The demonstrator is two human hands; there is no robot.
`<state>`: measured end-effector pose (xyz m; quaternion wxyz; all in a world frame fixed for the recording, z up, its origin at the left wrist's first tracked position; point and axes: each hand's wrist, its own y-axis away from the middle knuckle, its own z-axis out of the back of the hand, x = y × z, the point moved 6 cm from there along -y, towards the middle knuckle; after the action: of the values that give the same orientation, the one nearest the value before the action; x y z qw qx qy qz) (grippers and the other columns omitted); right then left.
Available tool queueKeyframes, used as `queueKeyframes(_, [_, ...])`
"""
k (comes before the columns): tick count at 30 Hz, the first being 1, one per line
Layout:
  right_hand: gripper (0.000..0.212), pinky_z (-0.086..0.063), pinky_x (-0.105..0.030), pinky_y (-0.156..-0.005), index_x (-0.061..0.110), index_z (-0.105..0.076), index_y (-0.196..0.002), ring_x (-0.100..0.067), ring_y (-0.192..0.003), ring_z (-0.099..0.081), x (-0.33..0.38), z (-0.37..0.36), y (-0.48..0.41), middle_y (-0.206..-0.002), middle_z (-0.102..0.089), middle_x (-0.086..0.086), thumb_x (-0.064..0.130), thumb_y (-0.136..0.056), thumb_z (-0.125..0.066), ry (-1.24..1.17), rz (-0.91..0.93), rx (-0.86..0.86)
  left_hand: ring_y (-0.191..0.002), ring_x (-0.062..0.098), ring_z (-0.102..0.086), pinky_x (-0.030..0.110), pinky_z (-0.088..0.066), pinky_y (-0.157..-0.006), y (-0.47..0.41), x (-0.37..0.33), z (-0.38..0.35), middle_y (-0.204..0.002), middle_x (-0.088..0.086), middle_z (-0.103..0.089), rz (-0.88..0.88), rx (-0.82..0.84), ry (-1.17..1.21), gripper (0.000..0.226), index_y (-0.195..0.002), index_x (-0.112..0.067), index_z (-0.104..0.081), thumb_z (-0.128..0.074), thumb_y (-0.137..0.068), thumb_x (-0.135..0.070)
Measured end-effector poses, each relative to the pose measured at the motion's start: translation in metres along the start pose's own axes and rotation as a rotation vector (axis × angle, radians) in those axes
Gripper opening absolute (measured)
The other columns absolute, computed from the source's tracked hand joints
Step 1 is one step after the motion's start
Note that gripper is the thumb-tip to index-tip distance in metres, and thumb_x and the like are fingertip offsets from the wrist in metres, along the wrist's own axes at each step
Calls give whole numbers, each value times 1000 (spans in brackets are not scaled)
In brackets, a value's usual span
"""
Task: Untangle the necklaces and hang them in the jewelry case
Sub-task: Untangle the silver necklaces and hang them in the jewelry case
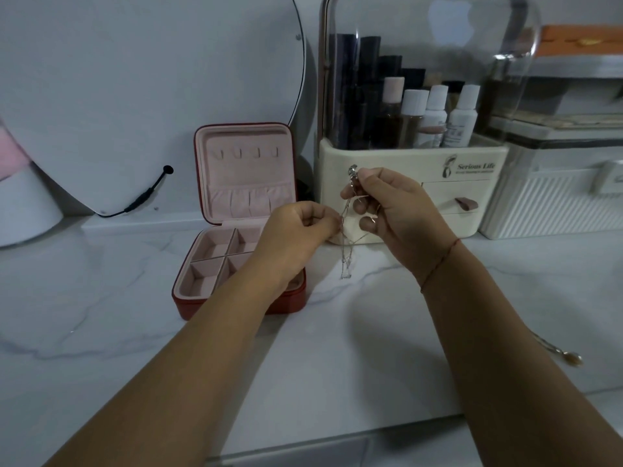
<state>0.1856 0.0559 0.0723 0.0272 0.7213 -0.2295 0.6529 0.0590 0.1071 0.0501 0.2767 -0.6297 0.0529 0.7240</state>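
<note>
A tangle of thin silver necklaces hangs between my two hands above the marble counter. My right hand pinches the chains near the top, where a small silver pendant shows at its fingertips. To the left, my left hand pinches a strand of the same tangle lower down. The red jewelry case stands open at the left, pink inside. Its upright lid carries a row of small hooks, all bare, above a pocket. My left wrist hides part of the case's divided tray.
A cream cosmetics organiser with a clear dome and several bottles stands right behind my hands. White storage boxes sit at the right. A round mirror with a black cable leans at the back left. Another necklace lies near my right forearm.
</note>
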Motion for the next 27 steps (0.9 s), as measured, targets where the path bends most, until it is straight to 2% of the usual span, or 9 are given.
queueKeyframes(3, [20, -28, -15, -38, 9, -55, -81, -9, -54, -38, -2, 2, -2, -79, -58, -6, 15, -99, -49, -65, -24, 2, -71, 5, -61, 18, -49, -68, -2, 4, 2, -72, -4, -68, 60, -19, 57, 18, -79, -16, -69, -58, -93, -18])
queueKeyframes(7, [22, -23, -14, -35, 8, -53, -78, -8, -49, -31, -3, 5, -4, -75, -54, -4, 13, -99, -49, -83, -23, 4, -69, 11, -63, 24, -52, -67, -6, 9, 2, -68, 0, -69, 219, -12, 423, 21, -78, -11, -65, -53, -95, -15])
queueKeyframes(10, [23, -21, -15, -36, 9, -52, -77, -8, -45, -27, -3, 4, -5, -70, -52, -5, 13, -99, -49, -60, -10, 18, -66, 11, -65, 25, -51, -69, -5, 9, -3, -68, 1, -69, 279, 42, 574, 21, -79, -11, -62, -51, -96, -15])
queueKeyframes(13, [23, -19, -16, -36, 10, -53, -76, -8, -42, -25, -3, 4, -5, -64, -50, -6, 14, -99, -49, -47, -10, 25, -67, 11, -66, 26, -51, -74, -4, 9, -8, -65, -2, -67, 303, 104, 676, 19, -79, -15, -60, -51, -96, -18])
queueKeyframes(17, [23, -20, -17, -35, 9, -52, -77, -7, -38, -25, -3, 3, -4, -58, -49, -5, 16, -99, -48, -26, -8, 28, -66, 9, -64, 24, -52, -69, -3, 11, -11, -67, -3, -66, 335, 143, 721, 17, -82, -16, -59, -51, -96, -22])
queueKeyframes(21, [24, -19, -16, -34, 9, -53, -77, -6, -35, -24, -3, 6, -6, -54, -50, -6, 17, -100, -48, -25, -3, 8, -71, 10, -66, 24, -54, -69, -3, 10, -11, -75, -1, -69, 343, 175, 806, 26, -72, -18, -55, -49, -96, -24])
queueKeyframes(27, [25, -18, -17, -34, 7, -53, -80, -5, -31, -22, -4, 5, -6, -68, -66, -13, 17, -101, -45, -10, 4, 25, -61, 10, -65, 24, -57, -64, -6, 5, 2, -63, -3, -64, 302, 119, 968, 24, -73, -17, -53, -47, -96, -21])
